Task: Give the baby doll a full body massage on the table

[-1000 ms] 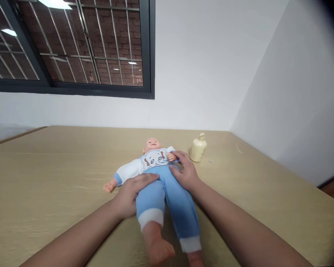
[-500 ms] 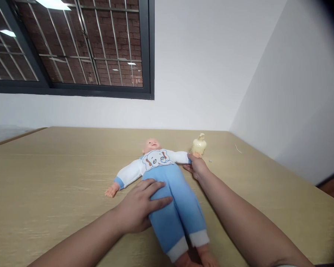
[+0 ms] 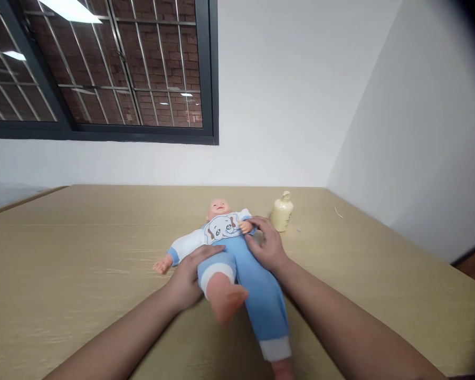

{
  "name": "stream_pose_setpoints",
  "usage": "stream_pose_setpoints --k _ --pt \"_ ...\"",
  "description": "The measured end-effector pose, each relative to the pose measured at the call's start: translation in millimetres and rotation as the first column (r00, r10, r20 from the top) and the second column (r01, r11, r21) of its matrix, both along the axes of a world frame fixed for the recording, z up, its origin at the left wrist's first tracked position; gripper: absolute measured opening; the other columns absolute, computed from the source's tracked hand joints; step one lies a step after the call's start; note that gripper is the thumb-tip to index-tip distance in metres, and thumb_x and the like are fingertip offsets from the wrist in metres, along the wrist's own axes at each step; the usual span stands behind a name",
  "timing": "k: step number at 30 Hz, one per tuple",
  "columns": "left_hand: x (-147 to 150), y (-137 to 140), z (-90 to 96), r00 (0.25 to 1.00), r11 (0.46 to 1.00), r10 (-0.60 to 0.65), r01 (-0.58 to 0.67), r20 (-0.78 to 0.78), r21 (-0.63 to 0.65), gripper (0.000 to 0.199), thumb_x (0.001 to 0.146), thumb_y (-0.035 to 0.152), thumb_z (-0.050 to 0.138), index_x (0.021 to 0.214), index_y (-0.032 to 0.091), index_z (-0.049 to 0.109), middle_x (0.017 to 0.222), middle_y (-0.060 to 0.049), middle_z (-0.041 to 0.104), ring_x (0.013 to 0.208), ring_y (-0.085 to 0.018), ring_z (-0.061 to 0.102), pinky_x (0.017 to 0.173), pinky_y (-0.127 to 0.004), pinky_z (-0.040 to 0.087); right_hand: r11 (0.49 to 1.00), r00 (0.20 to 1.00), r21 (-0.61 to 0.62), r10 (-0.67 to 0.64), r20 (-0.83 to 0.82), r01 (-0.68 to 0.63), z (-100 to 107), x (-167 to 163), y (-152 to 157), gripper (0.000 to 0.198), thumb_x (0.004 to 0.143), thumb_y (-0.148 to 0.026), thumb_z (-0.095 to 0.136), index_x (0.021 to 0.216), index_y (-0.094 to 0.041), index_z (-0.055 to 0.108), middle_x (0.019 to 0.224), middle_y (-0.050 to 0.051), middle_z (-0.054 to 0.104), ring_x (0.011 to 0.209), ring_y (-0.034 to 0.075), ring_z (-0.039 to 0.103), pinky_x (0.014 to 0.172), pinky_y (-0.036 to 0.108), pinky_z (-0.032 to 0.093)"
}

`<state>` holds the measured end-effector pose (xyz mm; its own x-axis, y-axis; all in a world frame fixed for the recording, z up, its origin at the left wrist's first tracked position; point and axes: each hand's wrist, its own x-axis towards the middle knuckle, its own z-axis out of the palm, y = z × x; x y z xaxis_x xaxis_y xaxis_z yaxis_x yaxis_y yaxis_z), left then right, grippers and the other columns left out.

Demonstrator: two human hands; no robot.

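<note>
A baby doll (image 3: 224, 237) in a white top with an elephant face and blue trousers lies on its back on the table. My left hand (image 3: 190, 277) is wrapped round the thigh of the doll's leg on the left, which is bent up with its bare foot (image 3: 226, 301) in the air. With my right hand (image 3: 267, 244) I grip the doll's arm on the right, folded in so its small hand (image 3: 245, 226) rests on the chest. The doll's other arm (image 3: 188, 246) stretches out to the left, and its other leg (image 3: 265, 311) lies straight.
A cream pump bottle (image 3: 282, 212) stands on the wooden table (image 3: 83, 253), just beyond my right hand. A thin pale strand (image 3: 338, 212) and a tiny scrap lie farther right. White walls and a barred window (image 3: 122, 68) rise behind the table.
My right hand has moved the doll's arm inward from outstretched to folded across its chest. The leg in my left hand has gone from straight to bent up, foot raised.
</note>
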<state>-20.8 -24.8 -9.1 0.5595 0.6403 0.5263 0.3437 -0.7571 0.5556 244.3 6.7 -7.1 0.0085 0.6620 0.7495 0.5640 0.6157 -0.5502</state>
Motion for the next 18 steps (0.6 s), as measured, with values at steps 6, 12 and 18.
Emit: stream_pose_setpoints --k 6,12,18 --pt "4 10 -4.3 0.994 0.997 -0.036 0.044 0.104 -0.069 0.030 0.092 0.020 0.060 0.121 0.026 0.067 0.115 -0.007 0.069 0.104 -0.021 0.068 0.094 -0.039 0.054 0.989 0.947 -0.057 0.144 0.286 -0.133 -1 -1 -6 0.056 0.082 -0.027 0.065 0.138 -0.027 0.056 0.148 0.009 0.050 0.138 0.029 0.046 0.115 0.050 0.038" --pt "2 7 -0.5 0.995 0.997 -0.078 0.077 0.056 0.016 0.033 0.093 0.019 0.057 0.125 0.026 0.064 0.120 -0.008 0.068 0.109 -0.022 0.066 0.096 -0.042 0.053 0.986 0.963 -0.111 0.147 0.228 -0.124 -4 0 -5 0.055 0.080 -0.024 0.066 0.135 -0.031 0.059 0.146 0.006 0.052 0.139 0.028 0.044 0.117 0.048 0.036" --pt "1 -7 6.0 0.988 0.985 -0.083 0.102 -0.134 0.140 0.062 0.083 0.024 0.067 0.142 0.029 0.048 0.133 -0.011 0.059 0.119 -0.027 0.059 0.099 -0.045 0.050 0.960 0.901 -0.266 -0.039 -0.432 -0.086 -16 8 20 0.043 0.079 -0.034 0.069 0.120 -0.023 0.061 0.124 0.007 0.066 0.114 0.025 0.062 0.098 0.043 0.052"
